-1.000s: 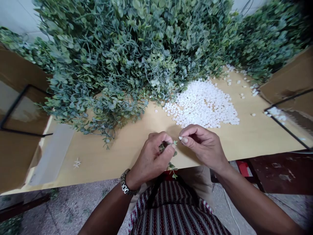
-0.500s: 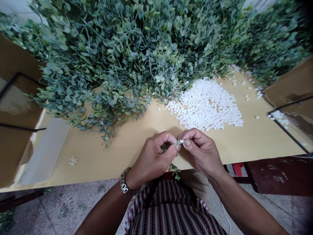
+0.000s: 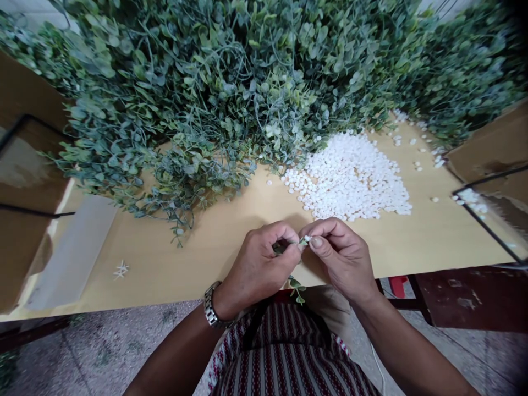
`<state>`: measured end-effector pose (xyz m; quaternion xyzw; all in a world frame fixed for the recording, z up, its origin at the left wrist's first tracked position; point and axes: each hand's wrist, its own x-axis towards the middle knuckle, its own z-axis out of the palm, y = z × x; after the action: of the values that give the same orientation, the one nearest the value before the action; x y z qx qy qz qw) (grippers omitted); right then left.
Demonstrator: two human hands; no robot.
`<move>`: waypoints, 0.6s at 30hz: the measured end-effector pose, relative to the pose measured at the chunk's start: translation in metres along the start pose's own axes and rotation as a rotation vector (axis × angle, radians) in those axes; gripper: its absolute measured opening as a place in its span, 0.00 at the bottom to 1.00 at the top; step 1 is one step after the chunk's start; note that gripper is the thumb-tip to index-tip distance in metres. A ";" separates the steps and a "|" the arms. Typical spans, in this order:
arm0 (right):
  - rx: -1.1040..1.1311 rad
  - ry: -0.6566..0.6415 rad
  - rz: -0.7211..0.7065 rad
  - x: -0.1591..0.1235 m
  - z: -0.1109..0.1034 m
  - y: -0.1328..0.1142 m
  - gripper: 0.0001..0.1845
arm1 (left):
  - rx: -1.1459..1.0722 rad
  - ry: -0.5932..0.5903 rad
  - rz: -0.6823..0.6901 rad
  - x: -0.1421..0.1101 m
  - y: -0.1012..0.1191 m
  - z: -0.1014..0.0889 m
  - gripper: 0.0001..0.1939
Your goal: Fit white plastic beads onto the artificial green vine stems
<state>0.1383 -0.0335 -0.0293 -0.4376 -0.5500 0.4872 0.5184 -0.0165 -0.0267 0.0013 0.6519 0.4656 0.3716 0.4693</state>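
My left hand [image 3: 258, 267], with a metal watch at the wrist, is closed round a small green leafy sprig [image 3: 296, 287] whose lower leaves hang below the table edge. My right hand [image 3: 342, 258] pinches a small white bead [image 3: 307, 238] against the sprig's tip. Both hands touch at the fingertips over the near edge of the wooden table [image 3: 165, 264]. A heap of white beads [image 3: 350, 179] lies just beyond my right hand.
A big pile of green artificial foliage [image 3: 231, 93] covers the back of the table. Cardboard boxes with black wire frames stand at the left [image 3: 20, 209] and right [image 3: 490, 181]. A small white star-shaped piece [image 3: 121, 270] lies at front left. My striped clothing shows below.
My right hand has brought the white bead up to the sprig tip, and the two hands now meet. The view has tilted slightly.
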 end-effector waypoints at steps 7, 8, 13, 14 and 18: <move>-0.119 0.013 -0.074 -0.002 0.001 -0.002 0.02 | 0.060 0.018 0.035 -0.001 -0.002 0.001 0.07; -0.142 0.016 -0.089 -0.002 0.001 -0.002 0.02 | 0.083 0.026 0.043 -0.001 -0.002 0.001 0.07; -0.242 0.006 -0.201 -0.005 -0.001 -0.001 0.04 | 0.157 0.038 0.083 -0.002 -0.003 0.001 0.06; -0.246 0.002 -0.217 -0.005 -0.001 -0.001 0.04 | 0.163 0.040 0.090 -0.002 -0.003 0.001 0.06; -0.215 -0.012 -0.202 -0.005 -0.001 -0.001 0.05 | 0.182 0.043 0.109 -0.004 -0.003 0.003 0.06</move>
<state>0.1394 -0.0383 -0.0287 -0.4298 -0.6434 0.3735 0.5116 -0.0158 -0.0306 -0.0026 0.7080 0.4711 0.3665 0.3774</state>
